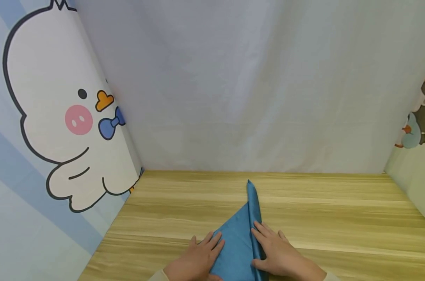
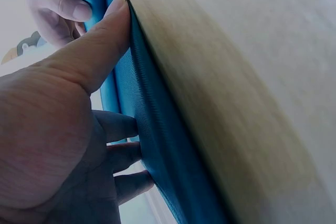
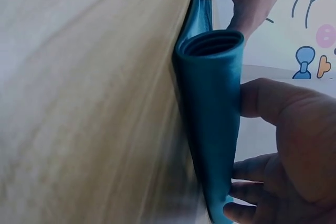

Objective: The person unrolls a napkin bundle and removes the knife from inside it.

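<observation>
Head view: a blue cloth [image 1: 235, 244] lay partly rolled on a wood-grain table [image 1: 145, 234]

The cloth ran out of view at the bottom, with a narrow roll [image 1: 253, 207] along its right side. The left hand [image 1: 201, 257] rested on the flat part, fingers spread wide. The right hand [image 1: 277, 249] touched the roll, its fingers extended and well apart from the thumb. The right wrist view showed layers wound inside the roll's open end. Behind the table hung a pale curtain [image 1: 233, 86], beside a white cartoon bird [image 1: 54, 78] on the left.
</observation>
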{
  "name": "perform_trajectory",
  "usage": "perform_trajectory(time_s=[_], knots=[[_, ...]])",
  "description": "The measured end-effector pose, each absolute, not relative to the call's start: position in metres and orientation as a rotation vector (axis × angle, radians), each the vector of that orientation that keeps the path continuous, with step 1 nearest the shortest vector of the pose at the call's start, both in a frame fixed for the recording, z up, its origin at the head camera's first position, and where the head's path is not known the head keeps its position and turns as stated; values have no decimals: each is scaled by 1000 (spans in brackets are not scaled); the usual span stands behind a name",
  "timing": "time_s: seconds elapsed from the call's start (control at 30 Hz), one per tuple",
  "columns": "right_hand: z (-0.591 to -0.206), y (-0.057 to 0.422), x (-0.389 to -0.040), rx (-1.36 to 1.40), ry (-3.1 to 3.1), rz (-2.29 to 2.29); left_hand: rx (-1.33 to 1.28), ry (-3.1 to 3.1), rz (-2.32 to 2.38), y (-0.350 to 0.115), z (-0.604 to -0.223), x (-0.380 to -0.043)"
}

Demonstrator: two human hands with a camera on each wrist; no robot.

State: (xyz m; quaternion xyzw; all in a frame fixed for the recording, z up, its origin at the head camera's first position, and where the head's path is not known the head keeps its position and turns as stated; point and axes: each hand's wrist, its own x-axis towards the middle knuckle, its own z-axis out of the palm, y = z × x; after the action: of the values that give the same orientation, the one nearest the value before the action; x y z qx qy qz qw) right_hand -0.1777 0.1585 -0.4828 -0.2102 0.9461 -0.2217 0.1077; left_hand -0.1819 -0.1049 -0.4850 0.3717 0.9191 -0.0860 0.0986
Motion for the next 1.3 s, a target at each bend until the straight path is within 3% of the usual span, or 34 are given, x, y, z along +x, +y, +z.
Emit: perform_trajectory(time_s=[1.3], knots=[[-486,183,-170,-555,2708,-877,1008,2635,-5,-124,-482,-186]])
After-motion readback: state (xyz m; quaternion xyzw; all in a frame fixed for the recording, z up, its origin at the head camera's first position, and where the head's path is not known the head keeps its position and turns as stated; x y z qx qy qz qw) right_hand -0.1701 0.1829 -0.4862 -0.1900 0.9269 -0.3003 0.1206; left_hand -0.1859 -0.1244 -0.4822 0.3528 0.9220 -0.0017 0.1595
